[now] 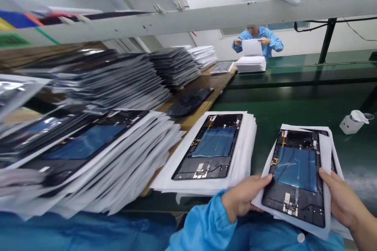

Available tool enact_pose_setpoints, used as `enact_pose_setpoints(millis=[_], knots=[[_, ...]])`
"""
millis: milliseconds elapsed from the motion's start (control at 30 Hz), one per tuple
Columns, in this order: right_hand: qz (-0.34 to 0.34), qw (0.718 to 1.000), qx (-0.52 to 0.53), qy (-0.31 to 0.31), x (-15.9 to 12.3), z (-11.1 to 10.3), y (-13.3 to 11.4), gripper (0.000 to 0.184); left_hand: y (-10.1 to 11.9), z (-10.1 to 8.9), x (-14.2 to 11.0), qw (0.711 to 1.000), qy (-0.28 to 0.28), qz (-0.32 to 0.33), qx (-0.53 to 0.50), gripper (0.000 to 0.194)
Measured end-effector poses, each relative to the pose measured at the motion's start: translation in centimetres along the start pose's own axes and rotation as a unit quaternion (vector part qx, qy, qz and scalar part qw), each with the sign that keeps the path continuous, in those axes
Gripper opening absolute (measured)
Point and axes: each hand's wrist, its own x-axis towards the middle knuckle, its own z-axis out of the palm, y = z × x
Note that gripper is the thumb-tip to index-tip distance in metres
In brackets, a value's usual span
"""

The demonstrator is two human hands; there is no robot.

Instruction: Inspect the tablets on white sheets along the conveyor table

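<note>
Between my two hands is a black tablet back housing (pixel 294 172) with a blue panel and orange flex cable, lying on a white paper sheet (pixel 325 149). My left hand (pixel 246 196) grips the left edge, thumb on top and fingers underneath. On the opposite edge my right hand (pixel 343 196) has its thumb over the border and the other fingers beneath. Another dark housing and more paper show partly behind the held one. Left of my hands, a similar tablet housing (pixel 213 141) tops a paper-layered stack (pixel 250 137).
Farther left stands a larger stack of interleaved paper (pixel 141 157), with piles of dark panels (pixel 118 74) behind. A small white bottle (pixel 352 122) is on the green bench (pixel 273 106) at right. Across it, a person in blue (pixel 269 41) holds a white sheet. A rail (pixel 206 17) crosses overhead.
</note>
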Motion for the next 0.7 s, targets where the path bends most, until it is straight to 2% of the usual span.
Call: enact_pose_setpoints(millis=[67, 200, 300, 400, 500, 600, 700], knots=[[0.005, 1.000, -0.013, 0.006, -0.2, -0.2, -0.1, 0.058, -0.8, 0.2, -1.0, 1.000, 0.002, -0.024, -0.009, 0.065], [0.014, 0.999, -0.043, 0.008, -0.4, -0.5, 0.0, 0.069, -0.4, 1.4, -2.4, 0.991, 0.021, 0.108, -0.080, 0.043], [0.016, 0.996, -0.065, 0.053, -0.4, -0.5, 0.0, 0.073, 1.3, 0.9, -3.8, 0.979, 0.068, 0.190, -0.011, 0.028], [0.009, 0.991, -0.093, 0.100, -0.2, -0.5, -0.1, 0.071, 3.1, -1.8, -6.3, 0.944, 0.193, 0.256, 0.074, 0.028], [0.023, 0.990, -0.095, 0.100, 0.1, -0.7, -0.3, 0.062, 4.5, -5.9, -8.8, 0.922, 0.266, 0.281, 0.001, 0.026], [0.030, 0.988, -0.094, 0.117, 0.2, -0.5, -0.4, 0.062, 5.1, -10.1, -10.2, 0.915, 0.309, 0.240, -0.098, 0.019], [0.033, 0.985, -0.108, 0.130, 0.4, -0.5, -0.3, 0.069, 5.0, -13.0, -10.2, 0.896, 0.401, 0.182, -0.063, 0.011]])
